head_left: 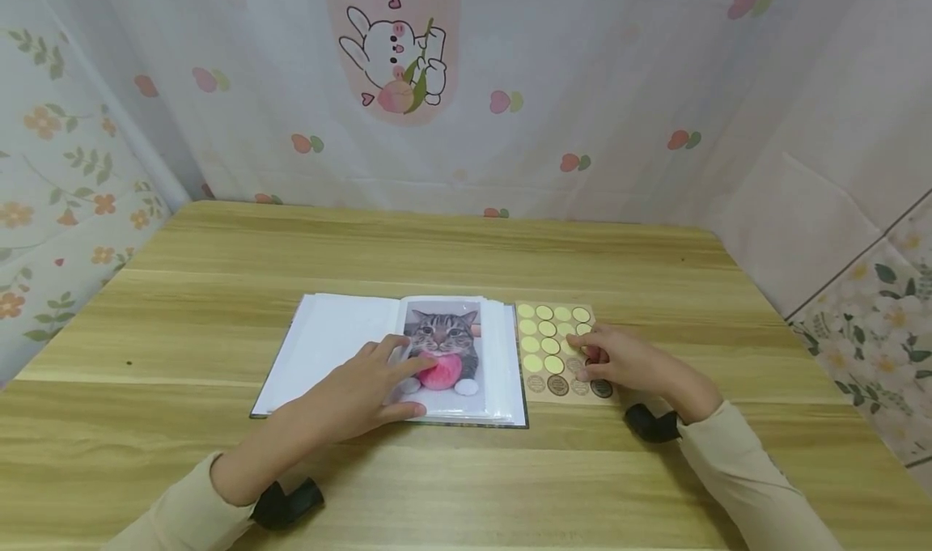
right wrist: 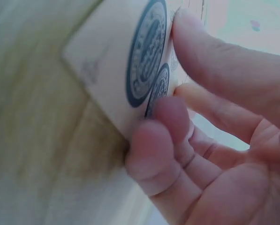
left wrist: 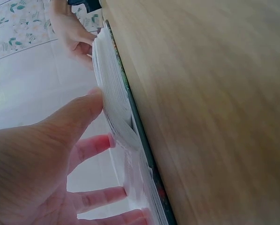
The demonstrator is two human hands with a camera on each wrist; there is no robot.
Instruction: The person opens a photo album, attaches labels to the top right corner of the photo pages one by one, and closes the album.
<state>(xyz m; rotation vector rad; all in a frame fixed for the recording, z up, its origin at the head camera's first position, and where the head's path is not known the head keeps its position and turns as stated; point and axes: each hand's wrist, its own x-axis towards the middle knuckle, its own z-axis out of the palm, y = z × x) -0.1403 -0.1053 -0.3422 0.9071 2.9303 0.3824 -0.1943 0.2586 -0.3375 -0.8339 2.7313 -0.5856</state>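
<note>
An album (head_left: 342, 324) lies spread on the table, its right page showing a photo of a tabby cat (head_left: 441, 332) with a pink round thing. My left hand (head_left: 357, 389) rests over this page, fingers spread on the photo. In the left wrist view, its thumb (left wrist: 90, 105) touches the edge of the thick page stack (left wrist: 112, 79). Right of the album is a tan sheet of round stickers (head_left: 549, 328), yellow ones above and printed seals below. My right hand (head_left: 629, 363) touches this sheet with thumb and index finger apart, its other fingers bent in the right wrist view (right wrist: 215, 154).
The wooden table (head_left: 451, 252) extends around both items. Behind it hangs a pale printed curtain (head_left: 546, 65), with floral cloth (head_left: 65, 130) at the left. Black straps (head_left: 651, 423) sit at both wrists.
</note>
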